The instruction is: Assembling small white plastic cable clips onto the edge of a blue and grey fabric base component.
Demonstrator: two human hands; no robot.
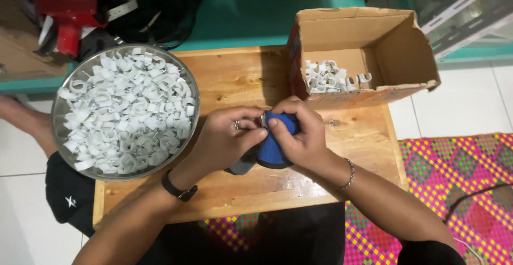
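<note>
Metal bowl (60, 116) heaped with white clips (125, 112), some in the cardboard box (398, 43); left hand (224, 139) and right hand (299, 136) both pinch a blue tool (275, 147), probably pliers.

At the left of the frame a round metal bowl (59, 131) sits on the wooden surface (240, 78), heaped with white plastic cable clips (125, 115). At upper right an open cardboard box (398, 45) holds a small pile of the same white clips (328, 78). A red tool (67, 13) and black cables (160, 8) lie at upper left. A pink woven mat (454, 179) covers the floor at lower right.
</note>
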